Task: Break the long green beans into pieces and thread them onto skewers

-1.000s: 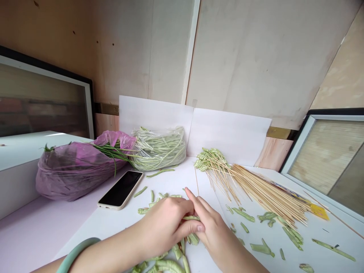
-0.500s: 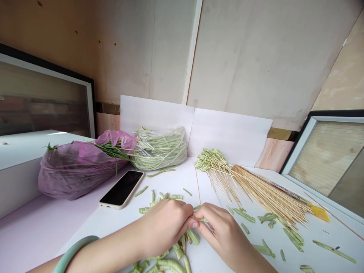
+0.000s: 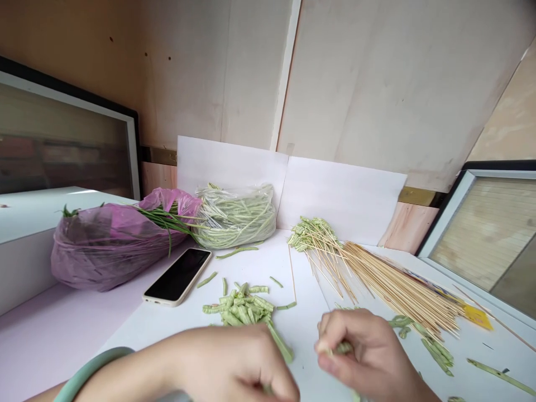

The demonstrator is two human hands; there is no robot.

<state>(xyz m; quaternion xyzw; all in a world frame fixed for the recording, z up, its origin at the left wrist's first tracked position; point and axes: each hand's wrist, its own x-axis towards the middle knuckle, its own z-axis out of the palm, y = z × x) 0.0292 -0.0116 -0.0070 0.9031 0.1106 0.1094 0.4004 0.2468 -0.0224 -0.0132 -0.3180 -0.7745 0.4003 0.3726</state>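
Observation:
My right hand [image 3: 360,352] pinches a short green bean piece [image 3: 344,348] between thumb and fingers, above the white tabletop [image 3: 301,329]. My left hand [image 3: 234,363], blurred at the bottom edge, wears a pale green bangle [image 3: 94,371]. Its fingers curl down just in front of a heap of cut, ridged green bean pieces [image 3: 240,308]. Whether it holds anything is hidden by the blur. To the right, a fan of bamboo skewers [image 3: 397,290] lies spread out, with beans threaded on their far ends [image 3: 312,234].
A clear bag of long beans [image 3: 234,219] and a purple bag [image 3: 104,245] with green stalks stand at the back, with a phone [image 3: 178,276] in front. White boards [image 3: 343,201] line the wall. Framed glass panels [image 3: 481,234] stand at both sides.
My hands have moved apart and lower, uncovering the heap of bean pieces. My right hand has shifted right, holding a bean piece. The view has tilted slightly.

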